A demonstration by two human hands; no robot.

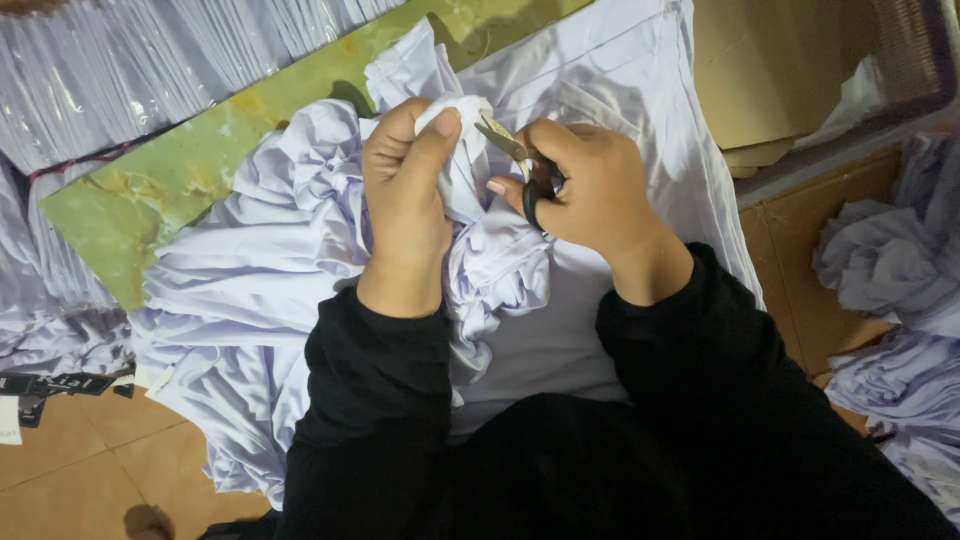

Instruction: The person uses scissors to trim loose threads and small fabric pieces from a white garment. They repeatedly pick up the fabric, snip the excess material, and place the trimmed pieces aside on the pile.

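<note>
We observe our left hand (pixel 405 200) closed around a bunched fold of pale lilac fabric (pixel 300 270), thumb and fingers pinching the raised tip of the cloth at about chest height over the work surface. Our right hand (pixel 585 190) grips a small pair of thread snips (pixel 510 150) with a dark handle loop; the metal blades point toward the pinched fold and sit just beside the left thumb, and we cannot tell whether the blades touch the cloth. The fabric lies crumpled in a heap across a green marbled board (pixel 180 170), spreading flatter toward the upper right. Both forearms wear black sleeves (pixel 380 400). A stack of clear-bagged folded garments (pixel 130 70) lies beyond the board at upper left. More lilac cloth piles (pixel 890 270) rest at right on the tan tiled floor (pixel 100 460), near sheets of brown cardboard (pixel 770 70).
</note>
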